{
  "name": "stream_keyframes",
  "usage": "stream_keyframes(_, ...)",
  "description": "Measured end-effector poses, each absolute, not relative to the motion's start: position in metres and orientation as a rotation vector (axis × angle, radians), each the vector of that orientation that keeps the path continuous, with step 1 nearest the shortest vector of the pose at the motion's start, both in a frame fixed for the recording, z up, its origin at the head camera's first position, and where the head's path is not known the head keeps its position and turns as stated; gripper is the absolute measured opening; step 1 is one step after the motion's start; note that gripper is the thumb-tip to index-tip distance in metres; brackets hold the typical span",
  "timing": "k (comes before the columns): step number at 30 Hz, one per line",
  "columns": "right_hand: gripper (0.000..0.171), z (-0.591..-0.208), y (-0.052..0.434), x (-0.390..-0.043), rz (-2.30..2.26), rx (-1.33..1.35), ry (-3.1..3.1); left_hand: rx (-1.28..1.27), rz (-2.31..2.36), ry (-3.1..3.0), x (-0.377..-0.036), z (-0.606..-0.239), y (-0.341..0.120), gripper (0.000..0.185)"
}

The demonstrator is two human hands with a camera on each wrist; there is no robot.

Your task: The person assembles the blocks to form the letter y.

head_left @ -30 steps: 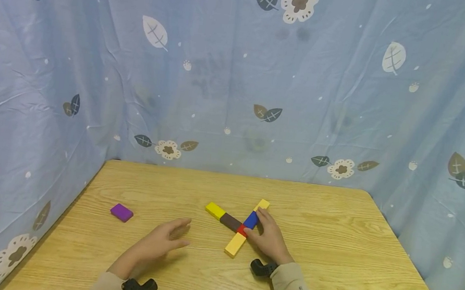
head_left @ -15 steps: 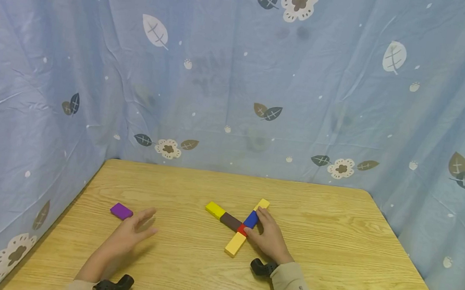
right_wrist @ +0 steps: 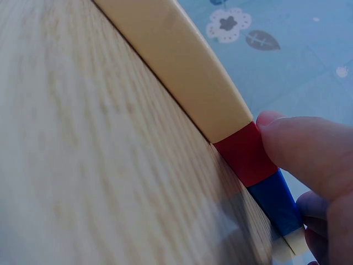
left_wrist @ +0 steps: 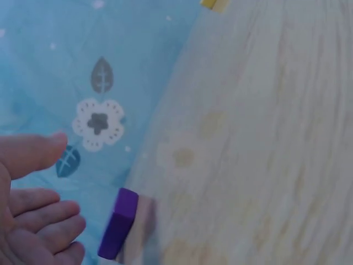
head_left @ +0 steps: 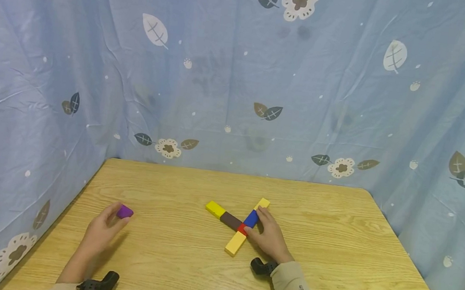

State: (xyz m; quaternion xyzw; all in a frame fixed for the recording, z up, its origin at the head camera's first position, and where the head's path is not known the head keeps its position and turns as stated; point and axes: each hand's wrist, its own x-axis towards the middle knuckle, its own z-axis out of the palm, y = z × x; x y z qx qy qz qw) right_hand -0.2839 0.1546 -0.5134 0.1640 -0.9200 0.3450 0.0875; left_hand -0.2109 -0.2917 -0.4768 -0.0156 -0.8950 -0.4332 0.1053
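Observation:
My left hand (head_left: 99, 229) is at the left of the table, beside a purple block (head_left: 124, 212). In the left wrist view its fingers are spread apart from the purple block (left_wrist: 118, 223), with a gap between them. Right of centre, my right hand (head_left: 271, 238) holds a row of blocks, thumb on the red block (right_wrist: 246, 154) and fingertips at the blue block (right_wrist: 277, 203). A cream block (head_left: 235, 244) meets the red block at the near end. Another cream block (head_left: 263, 204) lies at the far end, partly behind the fingers.
A dark brown block (head_left: 230, 221) and a yellow block (head_left: 215, 209) branch left from the red block. The wooden table (head_left: 315, 213) ends at a blue patterned curtain (head_left: 230, 91) on the back and sides. Dark cameras sit on both wrists.
My left hand has moved left across the table, from near the middle to the purple block. My right hand and the joined blocks have stayed put.

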Motion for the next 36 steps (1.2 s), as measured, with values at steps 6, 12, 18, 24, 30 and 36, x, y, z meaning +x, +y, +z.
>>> stream_keyframes(6, 0.075, -0.514, 0.154, -0.284, 1.018, 0.495, -2.75, 0.157, -1.287, -2.642, -0.213, -0.479, -0.298, 0.076)
stream_keyframes(12, 0.074, -0.512, 0.154, -0.285, 1.027, 0.491, -2.756, 0.243, -1.339, -2.677, -0.221, -0.486, -0.307, 0.088)
stream_keyframes(18, 0.074, -0.511, 0.153, -0.284, 1.029, 0.484, -2.763, 0.268, -1.369, -2.732, -0.226, -0.493, -0.312, 0.094)
stream_keyframes(24, 0.074, -0.511, 0.153, -0.285, 1.044, 0.476, -2.759, 0.255, -1.325, -2.775, -0.229, -0.492, -0.31, 0.095)
stream_keyframes(30, 0.074, -0.511, 0.154, -0.284, 1.045, 0.474, -2.756, 0.259, -1.291, -2.817, -0.235, -0.494, -0.309, 0.097)
stream_keyframes(36, 0.075, -0.511, 0.153, -0.284, 1.046, 0.482, -2.753, 0.264, -1.231, -2.84, -0.24, -0.497, -0.31, 0.095)
